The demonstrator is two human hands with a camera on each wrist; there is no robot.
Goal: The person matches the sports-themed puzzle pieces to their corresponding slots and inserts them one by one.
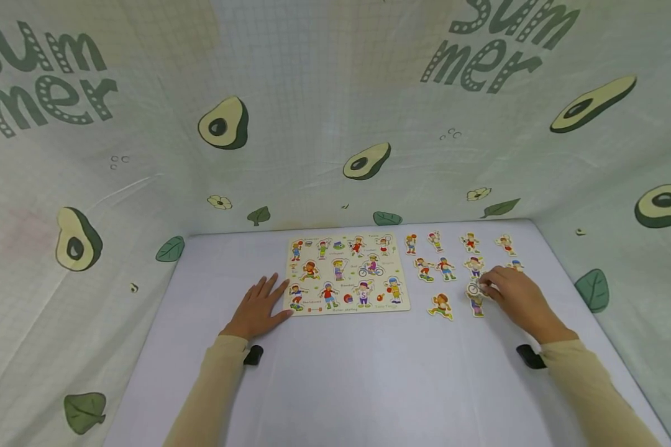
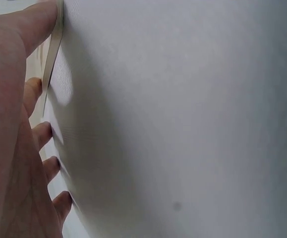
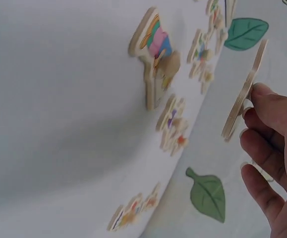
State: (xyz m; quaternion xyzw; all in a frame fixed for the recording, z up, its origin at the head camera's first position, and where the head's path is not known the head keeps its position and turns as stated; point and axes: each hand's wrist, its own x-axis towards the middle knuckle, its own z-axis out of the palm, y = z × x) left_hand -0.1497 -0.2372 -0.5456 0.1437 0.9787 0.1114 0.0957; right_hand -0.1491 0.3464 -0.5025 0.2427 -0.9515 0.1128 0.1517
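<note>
My right hand pinches a thin wooden puzzle piece between thumb and fingers, raised off the table. In the head view a bicycle wheel shows on this piece; the rest is behind the fingers. Just below it on the table lies a piece with a figure in purple trousers. My left hand lies with fingers spread at the left edge of the wooden puzzle board, thumb and index finger touching that edge. The board carries pictures of children at sports.
Loose pieces lie right of the board, among them a runner, a skateboarder and a roller skater. Several more sit farther back. A round knob stands on one piece. A patterned cloth encloses the white table.
</note>
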